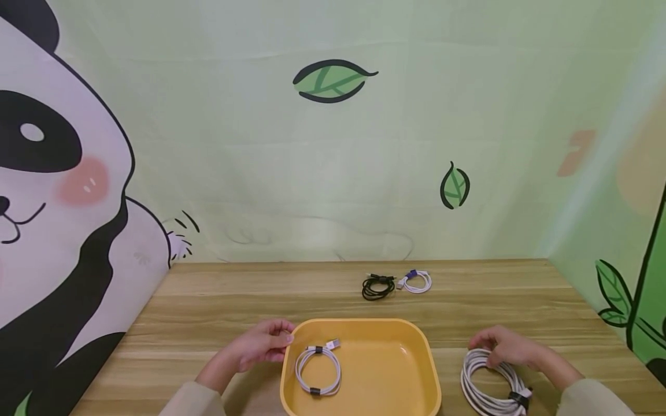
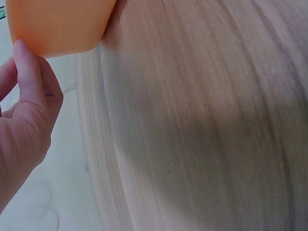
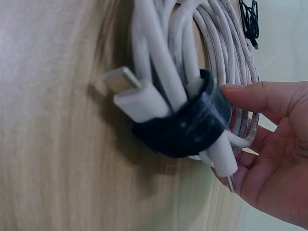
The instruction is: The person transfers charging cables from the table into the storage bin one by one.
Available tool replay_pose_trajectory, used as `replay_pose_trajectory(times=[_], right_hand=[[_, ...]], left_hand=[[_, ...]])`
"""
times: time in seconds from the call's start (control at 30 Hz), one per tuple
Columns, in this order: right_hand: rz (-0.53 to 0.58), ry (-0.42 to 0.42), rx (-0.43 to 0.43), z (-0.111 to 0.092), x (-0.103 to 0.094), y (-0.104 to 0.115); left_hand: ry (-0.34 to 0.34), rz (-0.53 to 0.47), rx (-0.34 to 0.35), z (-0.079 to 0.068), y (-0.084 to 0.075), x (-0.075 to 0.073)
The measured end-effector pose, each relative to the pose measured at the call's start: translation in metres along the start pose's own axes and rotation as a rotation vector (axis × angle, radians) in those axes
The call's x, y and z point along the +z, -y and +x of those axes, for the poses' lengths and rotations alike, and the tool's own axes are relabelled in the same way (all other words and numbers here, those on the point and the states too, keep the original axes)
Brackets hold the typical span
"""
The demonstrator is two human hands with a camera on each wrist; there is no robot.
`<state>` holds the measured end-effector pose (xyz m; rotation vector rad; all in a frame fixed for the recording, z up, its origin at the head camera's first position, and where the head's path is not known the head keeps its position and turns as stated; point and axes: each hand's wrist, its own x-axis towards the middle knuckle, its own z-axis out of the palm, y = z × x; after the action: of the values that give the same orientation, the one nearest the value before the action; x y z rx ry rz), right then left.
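Observation:
At the far left corner of a yellow tray (image 1: 359,320), my left hand (image 1: 257,348) holds the rim between thumb and fingers. The left wrist view shows the thumb against the tray's outer wall (image 2: 62,26). Inside the tray, on its left side, lies a coiled white charging cable (image 1: 339,370) with black ties and a USB plug. My right hand (image 1: 502,348) grips the far side of a thick white cable coil (image 1: 472,386) to the tray's right. A black strap (image 3: 185,126) binds that coil, with two connector ends sticking out beside it in the right wrist view.
Toward the back of the wooden table (image 1: 260,289) lie a bundled black cable (image 1: 378,287) and a small white cable (image 1: 418,283) with a blue tie, side by side. Behind the table hangs a pale green printed backdrop (image 1: 234,144).

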<state>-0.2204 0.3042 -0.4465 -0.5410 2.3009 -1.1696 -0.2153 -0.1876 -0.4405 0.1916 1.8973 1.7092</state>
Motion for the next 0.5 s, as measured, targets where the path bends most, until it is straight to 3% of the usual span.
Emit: replay_pose_trajectory(times=[0.5], right_hand=[[0.047, 0.027, -0.109, -0.0049, -0.0059, -0.0051]], left_hand=[[0.004, -0.005, 0.006, -0.0006, -0.0003, -0.0001]])
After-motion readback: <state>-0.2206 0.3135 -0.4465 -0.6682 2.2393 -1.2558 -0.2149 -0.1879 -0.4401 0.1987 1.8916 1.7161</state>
